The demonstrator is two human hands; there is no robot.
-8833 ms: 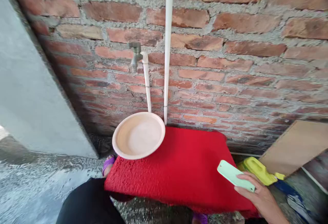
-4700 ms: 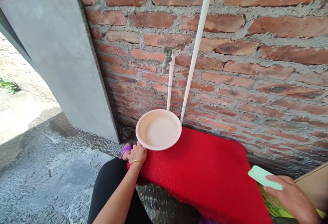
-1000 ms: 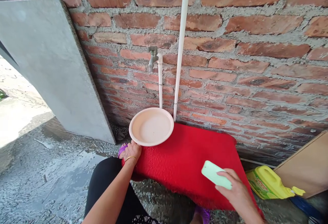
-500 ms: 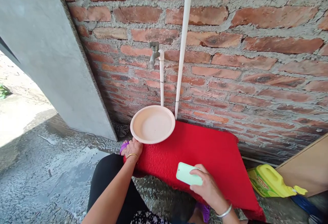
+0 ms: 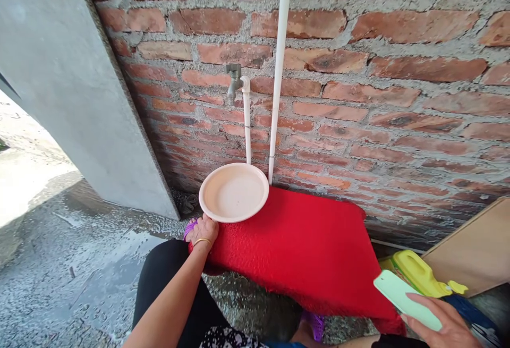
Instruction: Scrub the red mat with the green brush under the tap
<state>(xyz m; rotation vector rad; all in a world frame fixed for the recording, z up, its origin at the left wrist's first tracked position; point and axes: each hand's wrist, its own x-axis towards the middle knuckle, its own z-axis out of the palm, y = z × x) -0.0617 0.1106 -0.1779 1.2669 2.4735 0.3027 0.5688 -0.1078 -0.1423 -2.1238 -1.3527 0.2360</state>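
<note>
My left hand rests on the left end of a red cloth draped over a low bench. Its fingers lie against the cloth, with the tips close to the front rim of a pale pink basin; whether they touch it I cannot tell. My right hand is off the cloth's front right corner. Its fingers and thumb are closed around a light green scrub brush, seen from its flat back with a small hole at one end; the bristles are hidden.
A metal tap on a white pipe stands above the basin, against a brick wall. At the left leans a grey slab over wet ground. A yellow jug and a tan board are at the right.
My right hand has moved right with the scrub brush, from over the red cloth to beyond its right end, in front of the yellow jug. My left hand stays put.
</note>
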